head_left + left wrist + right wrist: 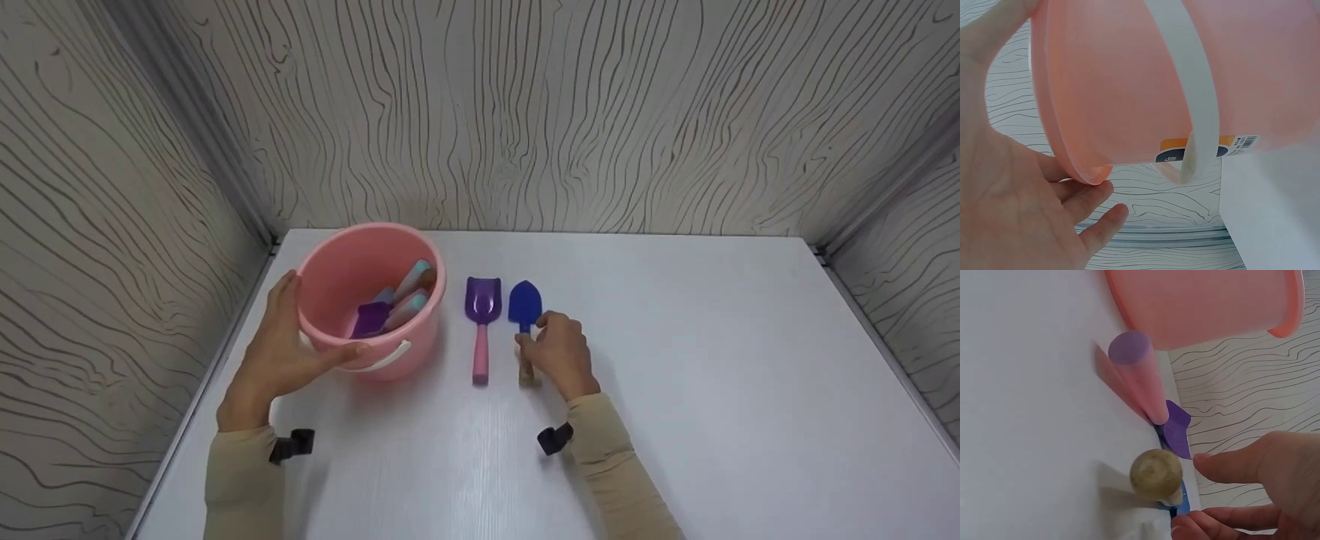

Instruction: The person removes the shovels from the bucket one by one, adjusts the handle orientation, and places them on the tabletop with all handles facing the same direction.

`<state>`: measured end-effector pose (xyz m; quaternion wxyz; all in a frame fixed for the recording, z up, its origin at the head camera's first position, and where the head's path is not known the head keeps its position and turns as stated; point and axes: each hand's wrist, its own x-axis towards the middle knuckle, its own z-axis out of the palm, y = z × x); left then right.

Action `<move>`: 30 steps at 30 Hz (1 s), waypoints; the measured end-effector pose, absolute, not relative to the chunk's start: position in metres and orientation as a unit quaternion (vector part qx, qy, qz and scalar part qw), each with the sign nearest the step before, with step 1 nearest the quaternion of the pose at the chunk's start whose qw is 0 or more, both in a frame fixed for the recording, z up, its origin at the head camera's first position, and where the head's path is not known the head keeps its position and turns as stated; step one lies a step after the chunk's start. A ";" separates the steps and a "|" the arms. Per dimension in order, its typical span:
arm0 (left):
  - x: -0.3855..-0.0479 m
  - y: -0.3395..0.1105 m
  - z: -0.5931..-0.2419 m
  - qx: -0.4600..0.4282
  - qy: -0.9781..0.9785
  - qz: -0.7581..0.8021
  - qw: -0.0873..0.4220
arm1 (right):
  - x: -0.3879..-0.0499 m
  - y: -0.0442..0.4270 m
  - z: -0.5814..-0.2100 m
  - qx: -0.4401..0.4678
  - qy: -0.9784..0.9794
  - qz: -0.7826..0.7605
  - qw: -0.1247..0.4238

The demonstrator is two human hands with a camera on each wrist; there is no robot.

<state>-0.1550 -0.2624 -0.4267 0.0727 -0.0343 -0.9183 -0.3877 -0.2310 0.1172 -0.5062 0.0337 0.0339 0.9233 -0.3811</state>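
My left hand point(277, 352) grips the rim of a pink bucket point(427, 341), thumb on the near side and fingers around the left. Inside the bucket lie several tools, including a purple blade point(370, 319) and pale handles with light-blue ends point(409, 307). A trowel point(525, 301) with a blue blade and wooden handle lies on the table, blade away from me. Around its neck hovers my right hand point(561, 352), thumb and fingers apart in the right wrist view. Between bucket and trowel lies a purple scoop point(481, 352) with a pink handle.
The white table point(712, 375) extends to the right of the trowel. Wood-patterned panels point(525, 112) stand at the back and both sides. A white handle point(1199, 84) hangs against the bucket's side, near a label point(1241, 143).
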 end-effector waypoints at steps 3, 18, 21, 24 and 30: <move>-0.155 -0.263 -0.427 -0.035 -0.916 -0.393 0.074 | -0.235 0.115 -0.496 0.011 0.927 -0.374 0.018; -0.156 -0.264 -0.432 -0.046 -0.904 -0.415 0.090 | -0.251 0.085 -0.415 -0.163 0.896 -0.411 -0.037; -0.156 -0.264 -0.432 -0.042 -0.905 -0.414 0.089 | -0.252 0.076 -0.398 -0.190 0.895 -0.403 -0.039; -0.156 -0.263 -0.433 -0.037 -0.908 -0.408 0.086 | -0.254 0.068 -0.380 -0.211 0.893 -0.396 -0.034; -0.157 -0.263 -0.438 -0.042 -0.908 -0.404 0.102 | -0.257 0.048 -0.352 -0.270 0.887 -0.376 -0.004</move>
